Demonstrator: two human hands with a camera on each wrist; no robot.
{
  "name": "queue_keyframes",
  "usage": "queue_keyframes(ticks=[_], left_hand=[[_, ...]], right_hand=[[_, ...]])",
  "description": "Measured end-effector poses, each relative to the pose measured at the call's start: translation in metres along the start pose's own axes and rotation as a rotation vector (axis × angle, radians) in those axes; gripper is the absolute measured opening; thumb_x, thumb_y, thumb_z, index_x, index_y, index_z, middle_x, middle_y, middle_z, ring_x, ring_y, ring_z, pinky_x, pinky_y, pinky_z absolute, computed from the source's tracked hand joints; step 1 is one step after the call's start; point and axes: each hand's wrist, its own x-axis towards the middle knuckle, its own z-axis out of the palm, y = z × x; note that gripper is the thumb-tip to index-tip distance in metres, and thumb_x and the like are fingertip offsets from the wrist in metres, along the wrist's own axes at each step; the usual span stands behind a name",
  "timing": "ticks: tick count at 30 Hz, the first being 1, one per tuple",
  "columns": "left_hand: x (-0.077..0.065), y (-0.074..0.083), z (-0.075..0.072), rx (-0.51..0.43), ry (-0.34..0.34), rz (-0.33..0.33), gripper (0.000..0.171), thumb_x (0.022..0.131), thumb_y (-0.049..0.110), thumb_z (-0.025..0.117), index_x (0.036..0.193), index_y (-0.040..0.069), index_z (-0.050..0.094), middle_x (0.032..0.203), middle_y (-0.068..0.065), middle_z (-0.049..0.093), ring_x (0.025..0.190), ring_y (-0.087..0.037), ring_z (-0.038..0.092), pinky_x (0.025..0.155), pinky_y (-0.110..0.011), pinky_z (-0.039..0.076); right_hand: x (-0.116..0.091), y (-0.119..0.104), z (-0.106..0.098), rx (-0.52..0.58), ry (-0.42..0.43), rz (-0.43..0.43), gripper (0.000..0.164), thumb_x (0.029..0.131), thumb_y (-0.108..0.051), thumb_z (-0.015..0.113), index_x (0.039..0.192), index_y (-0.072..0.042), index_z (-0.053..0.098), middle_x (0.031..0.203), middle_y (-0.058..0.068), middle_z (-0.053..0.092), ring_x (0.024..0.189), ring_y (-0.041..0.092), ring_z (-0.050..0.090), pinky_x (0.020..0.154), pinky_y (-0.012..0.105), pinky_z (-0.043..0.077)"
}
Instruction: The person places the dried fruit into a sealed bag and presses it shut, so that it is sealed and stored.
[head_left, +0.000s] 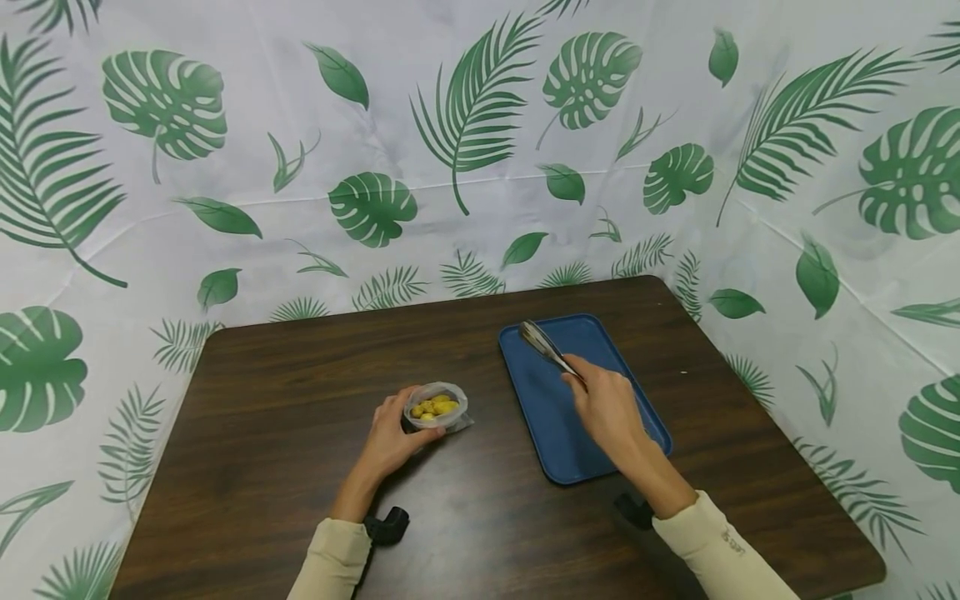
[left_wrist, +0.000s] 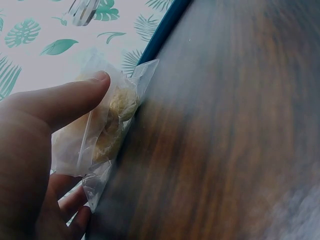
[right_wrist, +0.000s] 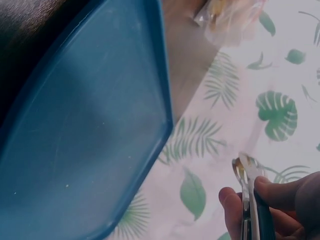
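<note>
A clear plastic bag [head_left: 455, 423] with its mouth folded open stands on the table, several small yellow potato-like pieces [head_left: 435, 407] inside. My left hand [head_left: 392, 435] grips the bag from its left side, thumb [left_wrist: 95, 87] along one face and fingers around the other. Over the blue tray [head_left: 551, 417], my right hand [head_left: 606, 408] holds a pair of metal tongs [head_left: 543, 342], whose heads point toward the tray's far left corner. In the right wrist view the thumb and fingers pinch the tongs [right_wrist: 250, 200] by their arms, the tips close together.
The dark wood-grain table [head_left: 300, 375] has rounded corners. Behind it and along the right side hangs a white cloth [head_left: 285, 233] printed with green leaves. Each wrist wears a black strap mount [head_left: 387, 527].
</note>
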Motion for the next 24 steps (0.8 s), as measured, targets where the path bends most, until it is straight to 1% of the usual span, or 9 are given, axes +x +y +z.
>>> queue_keyframes(ticks=[3,8,15,24], left_hand=[[0.0,-0.001,0.0,-0.003,-0.002,0.003,0.078,0.082,0.047,0.085,0.149,0.027,0.05,0.147,-0.013,0.051,0.14,-0.041,0.039,0.11,-0.066,0.035],[-0.001,-0.002,0.001,-0.003,0.0,0.003,0.079,0.082,0.047,0.085,0.15,0.028,0.049,0.147,-0.013,0.051,0.14,-0.041,0.039,0.109,-0.067,0.036],[0.0,-0.002,0.0,-0.005,0.017,0.018,0.078,0.081,0.043,0.086,0.148,0.025,0.052,0.144,-0.014,0.053,0.137,-0.042,0.042,0.109,-0.065,0.036],[0.0,0.0,0.001,-0.002,0.011,0.012,0.077,0.081,0.043,0.086,0.148,0.025,0.052,0.144,-0.014,0.054,0.137,-0.041,0.041,0.109,-0.065,0.036]], right_hand=[[-0.001,-0.004,0.0,0.011,-0.002,-0.01,0.03,0.096,-0.011,0.072,0.125,-0.004,0.073,0.098,0.017,0.079,0.056,0.015,0.053,0.054,0.032,0.043],[-0.002,-0.011,0.001,0.023,-0.018,-0.021,0.029,0.097,-0.013,0.071,0.126,-0.006,0.073,0.099,0.015,0.079,0.057,0.015,0.052,0.055,0.031,0.042],[-0.005,-0.02,0.005,0.04,-0.025,-0.019,0.032,0.097,-0.012,0.072,0.128,-0.006,0.072,0.107,0.015,0.079,0.062,0.015,0.057,0.059,0.031,0.045],[-0.008,-0.03,0.009,0.052,-0.043,-0.034,0.031,0.099,-0.014,0.07,0.128,-0.008,0.072,0.108,0.012,0.079,0.061,0.012,0.056,0.059,0.029,0.045]])
